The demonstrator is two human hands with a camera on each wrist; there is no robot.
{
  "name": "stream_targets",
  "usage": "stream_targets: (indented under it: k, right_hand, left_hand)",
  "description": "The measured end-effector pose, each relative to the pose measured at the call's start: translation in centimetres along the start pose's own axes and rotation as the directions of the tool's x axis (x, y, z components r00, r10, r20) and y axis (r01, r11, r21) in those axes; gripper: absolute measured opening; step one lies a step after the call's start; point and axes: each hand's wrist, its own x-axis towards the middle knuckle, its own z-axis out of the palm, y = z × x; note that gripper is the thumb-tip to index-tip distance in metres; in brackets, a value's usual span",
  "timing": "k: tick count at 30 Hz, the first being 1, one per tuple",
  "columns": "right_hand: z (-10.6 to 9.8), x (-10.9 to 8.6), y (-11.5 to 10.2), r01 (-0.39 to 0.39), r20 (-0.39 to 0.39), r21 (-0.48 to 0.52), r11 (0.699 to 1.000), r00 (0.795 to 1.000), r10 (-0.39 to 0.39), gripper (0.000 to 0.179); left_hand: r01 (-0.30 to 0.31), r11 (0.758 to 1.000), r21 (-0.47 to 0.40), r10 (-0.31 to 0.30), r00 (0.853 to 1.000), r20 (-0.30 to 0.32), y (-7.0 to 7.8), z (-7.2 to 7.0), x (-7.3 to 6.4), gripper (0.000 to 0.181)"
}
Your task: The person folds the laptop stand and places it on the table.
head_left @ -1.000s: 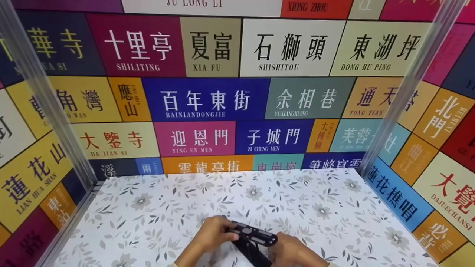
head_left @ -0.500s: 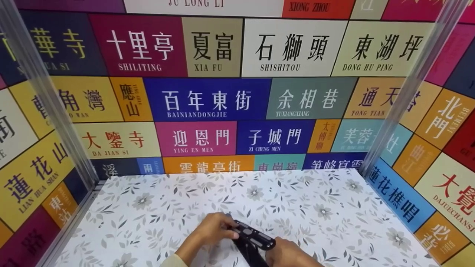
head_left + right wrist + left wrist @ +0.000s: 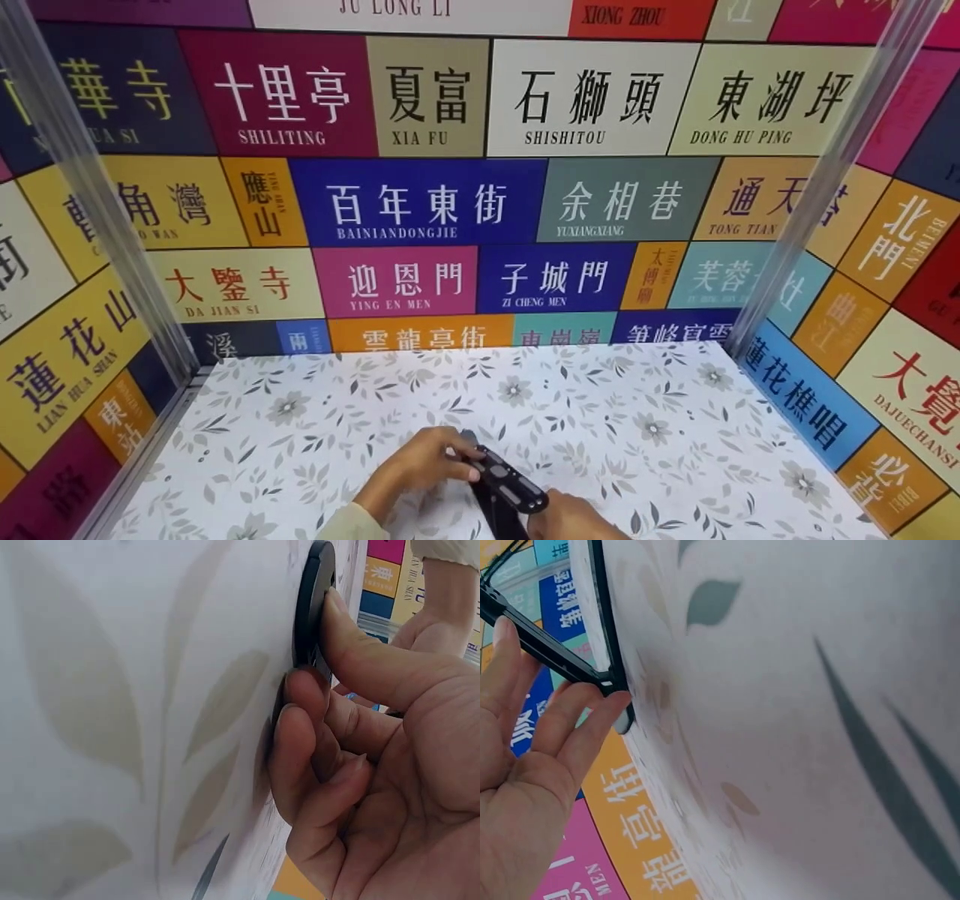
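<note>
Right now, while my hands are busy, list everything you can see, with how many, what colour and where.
Hinged thing: one, black with grey patches, between the two hands, low in the head view
Table: one, white with grey flowers and leaves, below the hands
Signs: more than twenty, many colours, across the back and side walls
Posts: two, silvery grey, one at each back corner
Sleeve: one showing, pale, on the left arm
Left hand: one, bare, pinching the hinged thing's far end
Right hand: one, bare, gripping its nearer end
</note>
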Motion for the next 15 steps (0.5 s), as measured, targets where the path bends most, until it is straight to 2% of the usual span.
stream_targets:
  k: [5, 12, 15]
  right_hand:
    - [0.6, 0.2, -0.3, -0.038, -0.008, 0.07, 0.997, 0.999, 0.038, 0.016]
    - [1.0, 0.7, -0.8, -0.098, -0.01, 0.016, 0.995, 0.995, 0.098, 0.005]
    - [1.1, 0.7, -1.0, -0.107, -0.008, 0.034, 0.994, 0.994, 0.107, 0.006]
  left_hand:
    - [-0.009, 1.0, 0.016, 0.008, 1.0, 0.016, -0.3, -0.1, 0.1, 0.033]
    - [-0.028, 0.998, 0.056, 0.025, 0.999, 0.045, -0.5, -0.1, 0.3, 0.035]
    - [-0.023, 0.998, 0.053, 0.02, 0.998, 0.059, -0.5, -0.1, 0.3, 0.034]
